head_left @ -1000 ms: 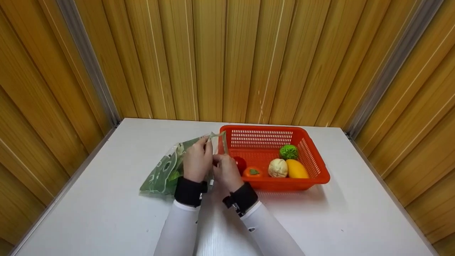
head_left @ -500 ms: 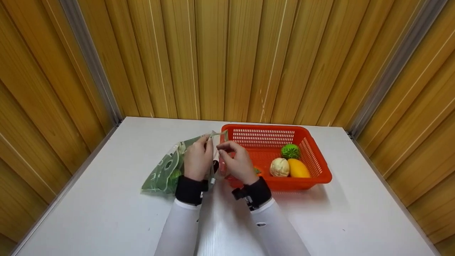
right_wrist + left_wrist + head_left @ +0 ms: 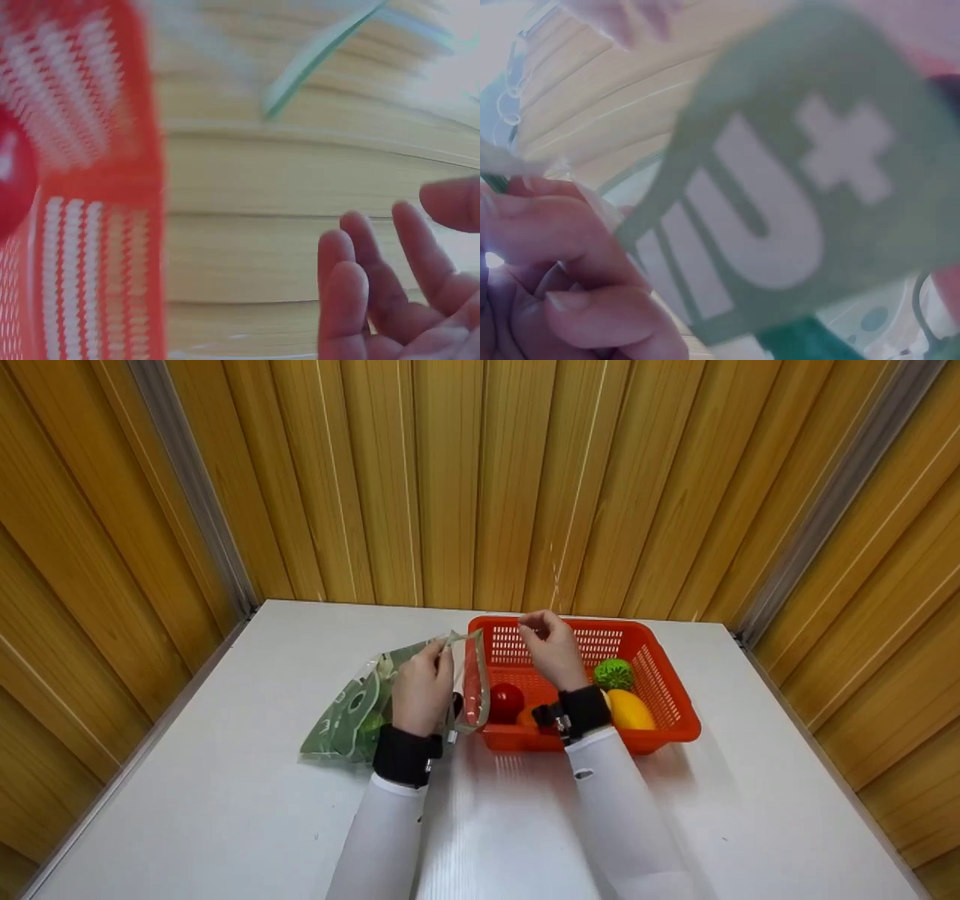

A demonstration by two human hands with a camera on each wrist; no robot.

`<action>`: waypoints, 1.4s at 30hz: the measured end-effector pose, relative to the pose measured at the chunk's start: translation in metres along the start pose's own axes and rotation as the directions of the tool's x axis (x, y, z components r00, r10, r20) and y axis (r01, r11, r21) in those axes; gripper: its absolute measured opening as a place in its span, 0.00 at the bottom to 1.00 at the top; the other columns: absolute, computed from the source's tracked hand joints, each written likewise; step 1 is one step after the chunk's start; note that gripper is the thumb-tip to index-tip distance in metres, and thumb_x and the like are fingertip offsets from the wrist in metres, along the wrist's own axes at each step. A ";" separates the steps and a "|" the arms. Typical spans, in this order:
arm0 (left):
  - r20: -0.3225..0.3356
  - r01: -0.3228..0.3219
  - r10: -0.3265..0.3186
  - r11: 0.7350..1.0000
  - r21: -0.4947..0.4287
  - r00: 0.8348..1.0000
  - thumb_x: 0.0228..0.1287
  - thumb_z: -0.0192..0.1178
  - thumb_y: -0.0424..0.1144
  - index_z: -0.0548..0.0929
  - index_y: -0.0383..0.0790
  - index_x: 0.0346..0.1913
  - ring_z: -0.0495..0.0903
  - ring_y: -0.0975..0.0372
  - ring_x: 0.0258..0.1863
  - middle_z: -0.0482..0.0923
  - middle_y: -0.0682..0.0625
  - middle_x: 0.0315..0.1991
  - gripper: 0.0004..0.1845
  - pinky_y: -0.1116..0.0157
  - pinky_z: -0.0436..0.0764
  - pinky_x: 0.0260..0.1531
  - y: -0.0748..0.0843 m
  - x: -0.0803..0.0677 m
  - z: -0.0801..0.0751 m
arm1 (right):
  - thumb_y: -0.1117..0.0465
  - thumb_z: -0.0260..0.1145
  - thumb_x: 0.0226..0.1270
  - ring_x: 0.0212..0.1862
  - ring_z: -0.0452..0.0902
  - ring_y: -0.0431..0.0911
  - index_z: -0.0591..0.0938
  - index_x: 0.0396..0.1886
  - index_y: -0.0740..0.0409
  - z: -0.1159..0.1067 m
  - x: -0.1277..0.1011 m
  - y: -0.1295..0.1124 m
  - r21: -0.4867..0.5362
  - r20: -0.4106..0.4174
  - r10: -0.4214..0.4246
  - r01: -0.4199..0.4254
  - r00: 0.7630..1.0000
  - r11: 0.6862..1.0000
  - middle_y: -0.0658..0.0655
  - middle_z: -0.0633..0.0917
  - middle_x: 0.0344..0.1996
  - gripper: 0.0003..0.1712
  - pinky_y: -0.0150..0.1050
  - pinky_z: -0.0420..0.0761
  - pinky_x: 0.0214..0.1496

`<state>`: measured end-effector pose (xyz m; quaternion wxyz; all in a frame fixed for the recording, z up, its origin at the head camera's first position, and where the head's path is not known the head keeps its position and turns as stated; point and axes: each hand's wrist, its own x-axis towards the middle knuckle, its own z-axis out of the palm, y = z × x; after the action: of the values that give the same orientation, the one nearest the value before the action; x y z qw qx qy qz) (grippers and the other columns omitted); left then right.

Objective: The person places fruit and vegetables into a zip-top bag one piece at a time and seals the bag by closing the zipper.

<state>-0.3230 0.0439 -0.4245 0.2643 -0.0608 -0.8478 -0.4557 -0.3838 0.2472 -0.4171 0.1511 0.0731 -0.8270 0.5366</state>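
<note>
Here, a green printed bag point(image 3: 352, 712) is lying on the white table point(image 3: 225, 810), and the left hand point(image 3: 421, 694) is pinching its upper edge, holding the mouth open toward the orange basket point(image 3: 667, 712). The right hand point(image 3: 553, 651) is hovering above the basket with fingers loosely curled, holding nothing. Inside are sitting a red tomato point(image 3: 506, 702), a green ball point(image 3: 613, 674) and a yellow mango point(image 3: 628, 710).
</note>
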 end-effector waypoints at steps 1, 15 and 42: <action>0.001 0.005 -0.005 1.000 -0.001 1.000 0.76 0.54 0.37 0.86 0.32 0.57 0.68 0.58 0.20 0.80 0.39 0.25 0.17 0.62 0.66 0.23 0.000 0.000 0.000 | 0.61 0.61 0.77 0.50 0.78 0.52 0.82 0.55 0.63 0.001 0.007 0.005 -0.054 0.038 0.019 -0.017 0.999 0.998 0.63 0.84 0.51 0.13 0.41 0.75 0.52; 0.025 0.007 -0.006 1.000 -0.028 1.000 0.77 0.54 0.36 0.85 0.33 0.59 0.60 0.63 0.17 0.64 0.52 0.19 0.17 0.66 0.60 0.21 -0.003 -0.005 0.001 | 0.51 0.79 0.60 0.65 0.73 0.52 0.74 0.73 0.48 0.024 0.017 0.046 -0.520 0.686 0.370 0.066 0.626 0.852 0.57 0.80 0.67 0.41 0.54 0.67 0.76; 0.035 0.040 -0.039 0.999 -0.020 0.999 0.77 0.54 0.38 0.85 0.33 0.60 0.67 0.60 0.20 0.75 0.45 0.22 0.18 0.63 0.66 0.23 -0.006 -0.002 0.001 | 0.53 0.64 0.69 0.55 0.78 0.55 0.71 0.68 0.53 0.010 0.023 0.009 -0.206 0.378 0.120 -0.043 0.918 0.978 0.65 0.79 0.60 0.29 0.47 0.82 0.54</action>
<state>-0.3234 0.0420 -0.4304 0.2398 -0.0546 -0.8486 -0.4685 -0.4099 0.2423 -0.4209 -0.0318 0.1282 -0.8909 0.4346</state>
